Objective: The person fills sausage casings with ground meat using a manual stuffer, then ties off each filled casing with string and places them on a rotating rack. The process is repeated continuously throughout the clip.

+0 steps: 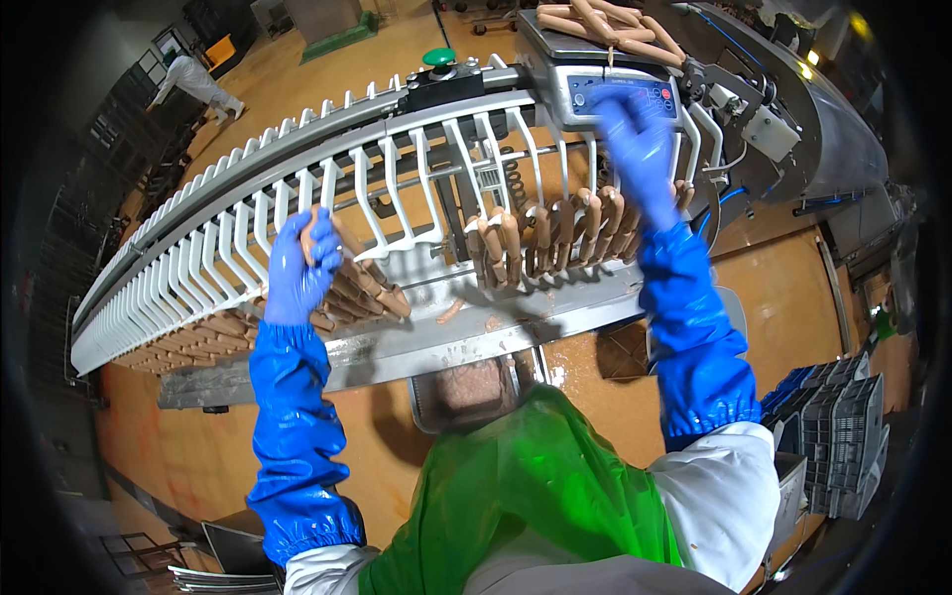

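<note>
My left hand [300, 266], in a purple-blue glove, is closed around linked sausages [369, 283] beside the white hooks of a hanging conveyor [392, 178]. Part of the links hangs down below that hand. In front of the blue panel of a bench scale [567, 91] is my right hand [637, 144], gloved the same way. Motion blurs its fingers, and whether they touch the panel I cannot tell. A pile of linked sausages [605, 28] lies on top of the scale. More sausage strands [545, 233] hang from the hooks between my hands.
A metal tray [372, 359] runs below the hooks, with loose sausage bits on it. Under its edge stands a tub of pinkish meat [466, 389]. A green push button [439, 58] tops the rail. Grey crates [833, 436] are stacked at right. Another person [193, 79] stands far left.
</note>
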`<state>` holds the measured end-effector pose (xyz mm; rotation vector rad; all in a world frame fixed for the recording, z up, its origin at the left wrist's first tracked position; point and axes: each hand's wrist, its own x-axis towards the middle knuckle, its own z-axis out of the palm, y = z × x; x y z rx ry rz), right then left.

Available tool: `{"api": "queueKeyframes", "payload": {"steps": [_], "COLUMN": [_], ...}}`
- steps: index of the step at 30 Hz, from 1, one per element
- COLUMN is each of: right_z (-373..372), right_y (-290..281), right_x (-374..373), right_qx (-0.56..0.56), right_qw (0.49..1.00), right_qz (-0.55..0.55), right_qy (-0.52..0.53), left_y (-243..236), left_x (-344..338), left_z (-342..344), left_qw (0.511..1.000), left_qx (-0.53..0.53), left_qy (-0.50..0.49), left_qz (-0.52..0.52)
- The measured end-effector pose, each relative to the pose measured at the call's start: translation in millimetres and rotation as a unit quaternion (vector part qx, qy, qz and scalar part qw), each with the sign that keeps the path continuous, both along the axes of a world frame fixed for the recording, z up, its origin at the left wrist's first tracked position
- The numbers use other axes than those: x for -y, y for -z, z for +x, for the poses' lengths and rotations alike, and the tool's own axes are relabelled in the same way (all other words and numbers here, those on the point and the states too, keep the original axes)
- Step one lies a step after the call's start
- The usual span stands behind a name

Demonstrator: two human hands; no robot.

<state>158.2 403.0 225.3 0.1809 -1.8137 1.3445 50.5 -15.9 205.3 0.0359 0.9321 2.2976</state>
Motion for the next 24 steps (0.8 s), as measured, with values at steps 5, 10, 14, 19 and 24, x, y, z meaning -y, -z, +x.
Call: {"api": "queueKeyframes", "payload": {"steps": [5,10,14,19,24], "right_z": [14.7,29.1,33.1,18.7,8.4], "right_y": [94.0,156.6,190.2,205.3,214.1], "right_x": [140.3,227.3,241.6,225.3,239.6], "right_qx": [0.232,0.400,0.397,0.250,0.393], "right_qw": [0.898,0.650,0.796,0.939,0.911], "right_qz": [-0.088,-0.432,-0.246,0.149,0.117], "right_qy": [-0.364,-0.481,-0.386,-0.183,-0.034], "left_y": [15.4,162.7,237.8,227.0,212.5], "left_x": [-17.8,-11.5,14.1,0.4,-19.6], "left_z": [35.2,137.7,130.0,61.0,56.6], "left_qw": [0.988,0.994,0.961,0.709,0.883], "left_qx": [-0.128,-0.066,-0.227,-0.442,-0.212], "left_qy": [-0.016,0.081,0.067,-0.362,0.054], "left_qz": [0.089,-0.022,-0.144,-0.414,-0.415]}}
